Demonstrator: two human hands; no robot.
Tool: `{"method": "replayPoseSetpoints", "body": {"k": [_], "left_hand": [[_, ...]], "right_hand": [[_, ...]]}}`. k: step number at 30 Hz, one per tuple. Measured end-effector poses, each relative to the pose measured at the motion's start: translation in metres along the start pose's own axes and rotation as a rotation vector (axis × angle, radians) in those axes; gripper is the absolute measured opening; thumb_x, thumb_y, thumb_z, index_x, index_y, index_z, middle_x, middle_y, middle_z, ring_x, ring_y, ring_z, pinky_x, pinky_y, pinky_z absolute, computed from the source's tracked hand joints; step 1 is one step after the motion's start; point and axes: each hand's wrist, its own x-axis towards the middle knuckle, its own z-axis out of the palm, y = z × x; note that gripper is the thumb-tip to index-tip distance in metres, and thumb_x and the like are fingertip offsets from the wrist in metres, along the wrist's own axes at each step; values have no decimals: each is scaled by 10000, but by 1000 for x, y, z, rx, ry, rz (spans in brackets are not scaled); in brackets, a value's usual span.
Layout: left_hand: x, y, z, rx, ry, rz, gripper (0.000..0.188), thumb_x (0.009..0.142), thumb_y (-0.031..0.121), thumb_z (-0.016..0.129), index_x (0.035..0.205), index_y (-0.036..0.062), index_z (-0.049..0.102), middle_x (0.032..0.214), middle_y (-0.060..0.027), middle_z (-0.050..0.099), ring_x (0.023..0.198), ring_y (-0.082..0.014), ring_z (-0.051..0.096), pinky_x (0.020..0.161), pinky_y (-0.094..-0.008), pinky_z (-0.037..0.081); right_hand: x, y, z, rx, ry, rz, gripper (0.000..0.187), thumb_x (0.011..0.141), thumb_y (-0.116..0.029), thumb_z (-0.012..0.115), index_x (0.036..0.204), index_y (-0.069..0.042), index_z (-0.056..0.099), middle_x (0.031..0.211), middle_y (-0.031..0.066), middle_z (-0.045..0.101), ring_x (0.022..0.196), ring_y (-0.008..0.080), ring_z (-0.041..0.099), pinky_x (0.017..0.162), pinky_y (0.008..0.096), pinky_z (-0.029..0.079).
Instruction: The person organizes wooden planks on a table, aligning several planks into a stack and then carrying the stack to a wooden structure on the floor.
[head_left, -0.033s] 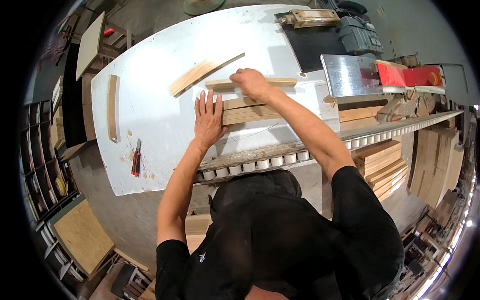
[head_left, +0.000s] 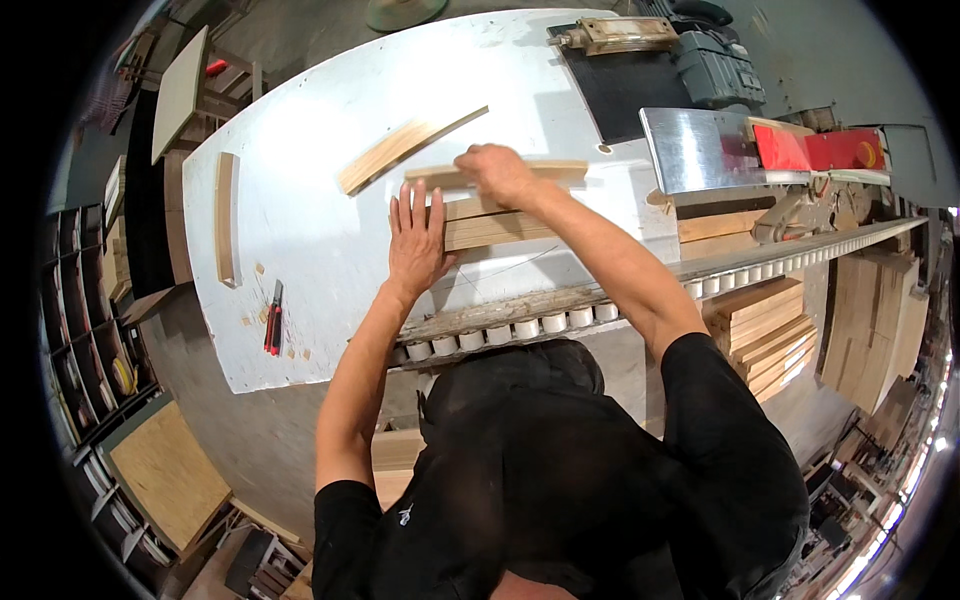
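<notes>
My left hand [head_left: 415, 245] lies flat, fingers stretched out, against the left ends of several light wood strips [head_left: 495, 233] set side by side on the white table [head_left: 300, 210]. Just beyond them, my right hand [head_left: 497, 174] is closed around a single wood strip [head_left: 558, 169], its fingertips partly hidden. That strip's left end is close to my left fingertips. Farther off to the left, a pair of slightly curved wood strips [head_left: 385, 158] rests at a slant, touching neither hand.
A lone wood strip [head_left: 226, 215] lies near the table's left edge, above a red-and-black utility knife [head_left: 273, 318]. A machine with a shiny metal plate [head_left: 700, 150] and a grey motor [head_left: 718, 70] stands right. A roller rail [head_left: 540, 322] runs along the near edge. Stacked boards [head_left: 765, 335] sit lower right.
My right hand and the wood strip in it have shifted slightly to the left. My left hand stays in place.
</notes>
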Motion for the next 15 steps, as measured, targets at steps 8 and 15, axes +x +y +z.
{"method": "replayPoseSetpoints", "body": {"k": [8,15], "left_hand": [[1,-3,7,-81,3,15,1051,707,428,802,1459,-74,265,1530,-256,249,1447,-415,177,1178,-552,114],[2,-3,7,-64,-6,-15,1055,708,422,803,1467,-60,251,1533,-244,247,1452,-396,170,1185,-542,94]], "right_hand": [[-89,9,-7,180,617,198,360,876,-98,538,1222,-14,592,1120,198,646,1028,370,600,945,442,463],[-160,23,-6,790,354,654,460,937,-55,461,1370,94,419,1375,240,517,1271,281,517,1057,348,399]]}}
